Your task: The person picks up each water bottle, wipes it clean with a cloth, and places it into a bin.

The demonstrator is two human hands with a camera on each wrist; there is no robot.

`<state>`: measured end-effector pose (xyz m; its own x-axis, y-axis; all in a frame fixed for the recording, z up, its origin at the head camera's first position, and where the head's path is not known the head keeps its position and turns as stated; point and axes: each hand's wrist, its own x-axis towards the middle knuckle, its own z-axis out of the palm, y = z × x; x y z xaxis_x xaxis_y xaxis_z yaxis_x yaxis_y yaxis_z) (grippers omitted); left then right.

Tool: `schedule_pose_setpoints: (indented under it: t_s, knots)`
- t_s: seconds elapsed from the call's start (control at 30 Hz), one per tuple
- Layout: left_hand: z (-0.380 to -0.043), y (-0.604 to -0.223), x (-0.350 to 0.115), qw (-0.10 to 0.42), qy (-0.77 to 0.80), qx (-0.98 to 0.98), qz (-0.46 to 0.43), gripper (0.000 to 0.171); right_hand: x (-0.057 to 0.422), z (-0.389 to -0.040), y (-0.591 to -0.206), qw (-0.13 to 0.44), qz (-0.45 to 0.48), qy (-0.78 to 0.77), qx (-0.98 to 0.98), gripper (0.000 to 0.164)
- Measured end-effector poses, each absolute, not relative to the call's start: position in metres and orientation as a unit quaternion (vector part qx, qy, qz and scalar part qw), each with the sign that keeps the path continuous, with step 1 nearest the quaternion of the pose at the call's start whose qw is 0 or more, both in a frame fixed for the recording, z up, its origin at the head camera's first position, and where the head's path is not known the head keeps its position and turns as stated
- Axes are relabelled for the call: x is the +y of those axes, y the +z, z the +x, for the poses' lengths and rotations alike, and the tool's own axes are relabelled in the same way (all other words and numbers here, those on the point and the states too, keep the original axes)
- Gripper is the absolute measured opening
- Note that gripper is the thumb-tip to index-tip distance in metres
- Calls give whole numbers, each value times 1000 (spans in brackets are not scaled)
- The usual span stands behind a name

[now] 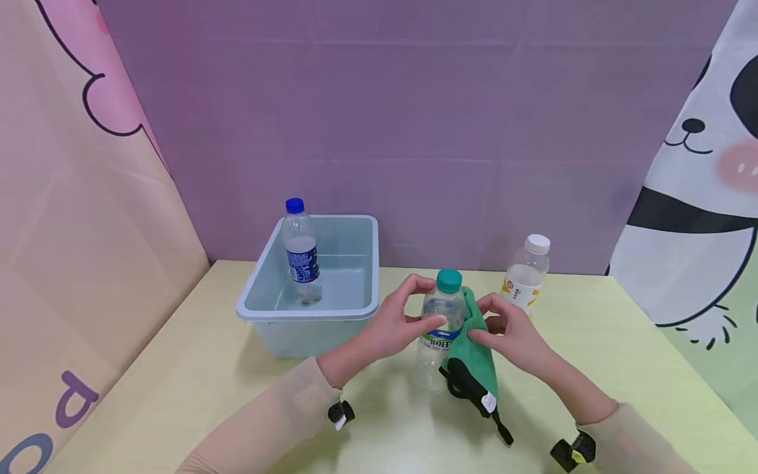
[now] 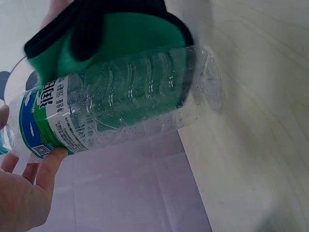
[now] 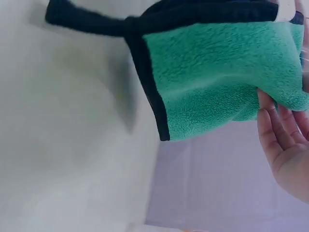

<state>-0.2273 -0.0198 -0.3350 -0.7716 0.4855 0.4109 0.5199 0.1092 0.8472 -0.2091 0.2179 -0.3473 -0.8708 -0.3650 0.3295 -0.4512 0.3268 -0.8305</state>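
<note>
A clear plastic bottle (image 1: 439, 329) with a teal cap and a blue, green and white label stands on the table in the head view. My left hand (image 1: 404, 311) grips its upper part between thumb and fingers. In the left wrist view the bottle (image 2: 130, 94) shows droplets on its walls. My right hand (image 1: 514, 332) pinches a green cloth (image 1: 478, 355) with black edging and hangs it against the bottle's right side. In the right wrist view the cloth (image 3: 217, 82) is plush, with the right hand's fingers (image 3: 271, 133) tucked under its fold.
Left of the hands stands a light blue plastic bin (image 1: 349, 263). A bottle with a blue cap (image 1: 303, 260) is upright inside it. Behind my right hand a bottle with a white cap (image 1: 530, 266) stands on the pale wooden table (image 1: 616, 342). A purple backdrop (image 1: 414, 131) borders the table's far edge.
</note>
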Motion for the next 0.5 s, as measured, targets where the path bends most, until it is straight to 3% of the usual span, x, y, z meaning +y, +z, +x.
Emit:
schedule_pose_setpoints:
  t_s: [0.2,0.5]
  knots:
    - [-228,-335,-20,19,-578,-742,-339,44,216,-209,-324,99,251,508,-818,27]
    - [-227,-334,-20,15,-580,-742,-335,44,215,-210,-316,92,257,499,-823,27]
